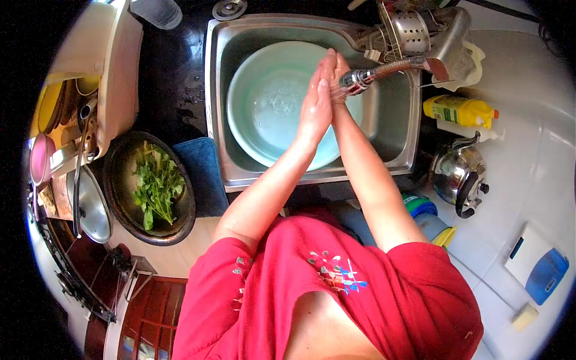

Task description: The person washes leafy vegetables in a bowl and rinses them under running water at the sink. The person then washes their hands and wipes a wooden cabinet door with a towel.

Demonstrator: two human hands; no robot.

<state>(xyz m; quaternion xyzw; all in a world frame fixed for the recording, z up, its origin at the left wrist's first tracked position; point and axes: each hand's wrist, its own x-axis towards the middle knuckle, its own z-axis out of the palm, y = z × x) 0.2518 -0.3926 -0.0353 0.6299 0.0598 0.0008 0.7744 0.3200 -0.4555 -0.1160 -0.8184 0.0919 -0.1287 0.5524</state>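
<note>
My left hand and my right hand are pressed palm to palm, fingers stretched out, with nothing visible between them. Both look wet and sit beside the spray from the faucet head. Beneath them, a large pale-green basin holds water with ripples and bubbles in its middle. The basin stands in a stainless steel sink. My left hand is above the basin's right half, and my right hand is closest to the faucet. The inner palms are hidden.
Left of the sink, leafy greens lie in a dark oval pan beside a blue cloth. On the right stand a yellow bottle and a metal kettle. A perforated utensil holder is behind the faucet.
</note>
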